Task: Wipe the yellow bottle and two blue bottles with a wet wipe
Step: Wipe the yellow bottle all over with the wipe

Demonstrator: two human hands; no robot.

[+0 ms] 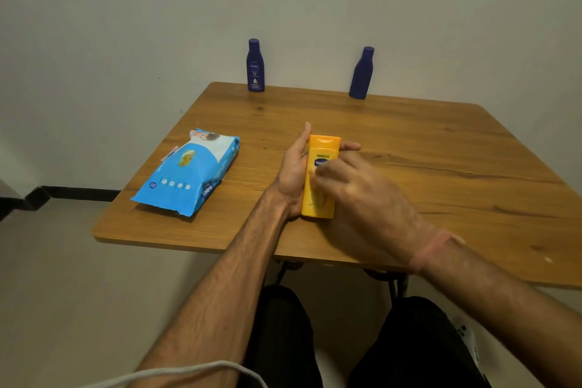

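Gripping yellow bottle (321,176), both hands

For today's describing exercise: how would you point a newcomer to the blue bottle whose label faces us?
Start at the wooden table and follow its far edge along the wall. Two blue bottles stand there; take the left blue bottle, beyond the wipes pack. It stands upright and shows white lettering, while the right blue bottle appears tilted and shows a plain side.

We see the left hand (294,173) gripping the yellow bottle (321,176) above the worktop (441,148), right hand (356,189) blurred over its front. Two blue bottles (255,65) (362,73) upright at far edge. Wipes pack (189,172) lies left.
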